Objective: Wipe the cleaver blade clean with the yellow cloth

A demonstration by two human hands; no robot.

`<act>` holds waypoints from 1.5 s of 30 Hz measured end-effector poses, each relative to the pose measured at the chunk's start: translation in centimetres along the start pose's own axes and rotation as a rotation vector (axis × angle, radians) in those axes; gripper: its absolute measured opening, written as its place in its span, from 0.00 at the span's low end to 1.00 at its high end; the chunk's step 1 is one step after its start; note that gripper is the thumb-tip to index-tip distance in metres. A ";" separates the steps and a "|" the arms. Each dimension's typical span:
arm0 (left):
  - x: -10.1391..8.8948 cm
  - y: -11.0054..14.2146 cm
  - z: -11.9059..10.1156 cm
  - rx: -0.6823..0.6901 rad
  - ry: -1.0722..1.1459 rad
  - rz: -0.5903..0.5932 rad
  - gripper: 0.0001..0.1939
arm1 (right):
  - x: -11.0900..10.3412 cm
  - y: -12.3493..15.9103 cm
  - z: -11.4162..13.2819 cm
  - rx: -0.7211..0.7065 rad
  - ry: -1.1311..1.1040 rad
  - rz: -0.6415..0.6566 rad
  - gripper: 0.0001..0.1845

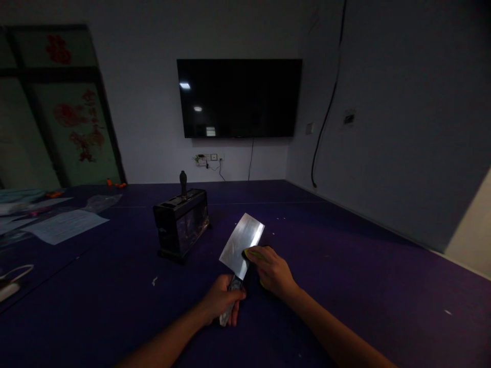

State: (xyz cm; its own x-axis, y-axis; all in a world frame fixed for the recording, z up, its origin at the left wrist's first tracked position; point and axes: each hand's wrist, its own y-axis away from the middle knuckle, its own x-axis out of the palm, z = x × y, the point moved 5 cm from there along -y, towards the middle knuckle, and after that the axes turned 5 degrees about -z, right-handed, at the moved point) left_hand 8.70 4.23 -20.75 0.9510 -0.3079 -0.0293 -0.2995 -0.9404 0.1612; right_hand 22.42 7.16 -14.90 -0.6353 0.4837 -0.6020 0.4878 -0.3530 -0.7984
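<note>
A cleaver [242, 241] with a broad shiny blade points away from me, its blade tilted to the upper right. My left hand [224, 300] is closed around its dark, mottled handle. In my right hand [273, 270] is a yellow-and-dark scrubbing sponge [251, 253], mostly covered by the fingers. The sponge is at the right side of the blade, near the handle end; the fingers press it against the metal. Beyond the cleaver, to the left, a black knife block [182, 225] stands on the purple tabletop [345, 306], with one dark handle sticking up from it.
Papers [69, 226] and clear plastic wrap [102, 203] lie at the left. A white corded object [9, 291] sits at the left edge. Small white scraps dot the tabletop. On the far wall hangs a television [240, 97], and a black cable [326, 112] dangles at the right.
</note>
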 end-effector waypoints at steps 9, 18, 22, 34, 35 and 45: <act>0.0 0.0 0.1 -0.015 -0.037 0.032 0.10 | -0.3 0.3 -1.2 0.082 0.066 -0.072 0.25; 0.0 0.2 0.1 -0.024 -0.041 0.057 0.12 | -1.0 0.4 -2.7 0.151 0.125 -0.136 0.27; 0.0 0.2 0.2 -0.022 -0.059 0.066 0.12 | -1.2 0.5 -3.3 0.183 0.174 -0.167 0.27; 0.0 0.2 0.1 -0.047 -0.077 0.062 0.11 | -0.6 0.8 -3.7 0.215 0.164 -0.195 0.25; 0.0 0.2 0.2 -0.046 -0.078 0.059 0.11 | -0.6 0.8 -3.6 0.212 0.157 -0.188 0.25; 0.1 0.2 -0.1 -0.030 -0.049 0.036 0.11 | -0.3 0.5 -1.6 0.108 0.027 -0.131 0.24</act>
State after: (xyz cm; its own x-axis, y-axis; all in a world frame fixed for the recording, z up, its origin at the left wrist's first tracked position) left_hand 8.75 4.00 -20.60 0.9344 -0.3489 -0.0715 -0.3303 -0.9241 0.1924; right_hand 23.81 8.11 -15.04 -0.6725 0.5520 -0.4930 0.3337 -0.3683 -0.8677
